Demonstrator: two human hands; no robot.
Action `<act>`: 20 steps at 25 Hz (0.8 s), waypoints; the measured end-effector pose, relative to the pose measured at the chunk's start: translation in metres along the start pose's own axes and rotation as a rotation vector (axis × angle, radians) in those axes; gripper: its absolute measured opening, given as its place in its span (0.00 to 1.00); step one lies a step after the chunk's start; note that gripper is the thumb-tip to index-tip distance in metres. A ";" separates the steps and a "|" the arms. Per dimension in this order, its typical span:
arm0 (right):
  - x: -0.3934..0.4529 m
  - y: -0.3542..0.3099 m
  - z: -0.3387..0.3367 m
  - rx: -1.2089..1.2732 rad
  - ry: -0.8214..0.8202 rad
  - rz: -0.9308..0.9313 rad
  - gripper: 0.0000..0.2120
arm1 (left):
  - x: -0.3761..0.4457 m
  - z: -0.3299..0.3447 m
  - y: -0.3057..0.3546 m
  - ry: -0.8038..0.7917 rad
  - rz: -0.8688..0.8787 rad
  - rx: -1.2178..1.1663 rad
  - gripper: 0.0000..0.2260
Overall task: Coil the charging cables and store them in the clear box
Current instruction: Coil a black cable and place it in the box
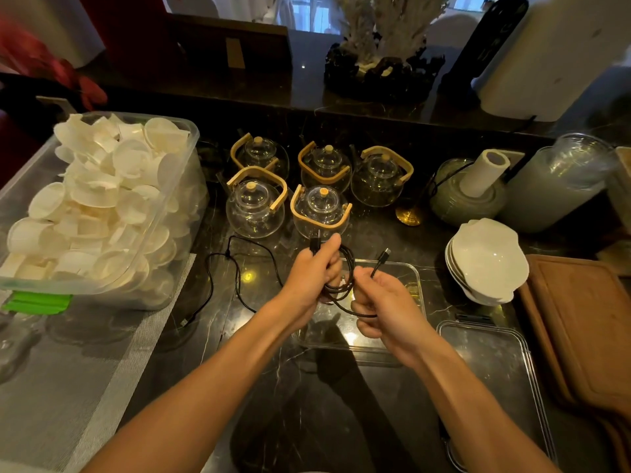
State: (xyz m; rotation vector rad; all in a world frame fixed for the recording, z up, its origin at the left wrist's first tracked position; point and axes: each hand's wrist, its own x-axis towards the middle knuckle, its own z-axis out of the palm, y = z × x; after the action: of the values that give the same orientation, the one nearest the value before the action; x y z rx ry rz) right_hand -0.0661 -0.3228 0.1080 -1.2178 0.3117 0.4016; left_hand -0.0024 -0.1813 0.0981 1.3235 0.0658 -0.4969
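Dark marble counter (307, 404), cluttered. Holding one black charging cable (345, 285) over the clear box (415, 285), both hands closed on it, close together but not touching. Left hand (312, 271) gripping the coiled loops, USB plug (314, 242) sticking up past the thumb, pointing away toward the teapots. Right hand (382, 302) pinching the free tail, small connector (386, 252) pointing up and right. Coil standing roughly upright, long axis vertical. Lying loose on the counter left of the hands: a second black cable (235, 268), uncoiled, long run near-to-far, its plug (184, 322) at the near end. Sitting right of the box: one clear lid (495, 363). Standing behind: five glass teapots (254, 209) with bamboo handles. Sitting at right: a stack of white bowls (488, 257), exact count unclear. Sitting at left: one plastic bin (184, 172) of white cups.
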 end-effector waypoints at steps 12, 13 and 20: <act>0.008 0.028 0.000 -0.055 0.184 0.180 0.11 | 0.002 0.010 0.003 0.016 -0.011 -0.079 0.21; 0.008 0.027 0.002 -0.163 0.176 0.112 0.11 | 0.001 0.010 0.003 0.021 -0.003 -0.058 0.21; 0.009 0.027 -0.002 -0.187 0.037 -0.102 0.13 | -0.003 0.005 -0.007 0.250 0.217 0.344 0.23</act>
State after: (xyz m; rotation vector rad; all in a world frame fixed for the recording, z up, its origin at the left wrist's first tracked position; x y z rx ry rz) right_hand -0.0705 -0.3158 0.0808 -1.4191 0.2464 0.3257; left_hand -0.0085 -0.1867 0.0941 1.7034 0.0437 -0.1592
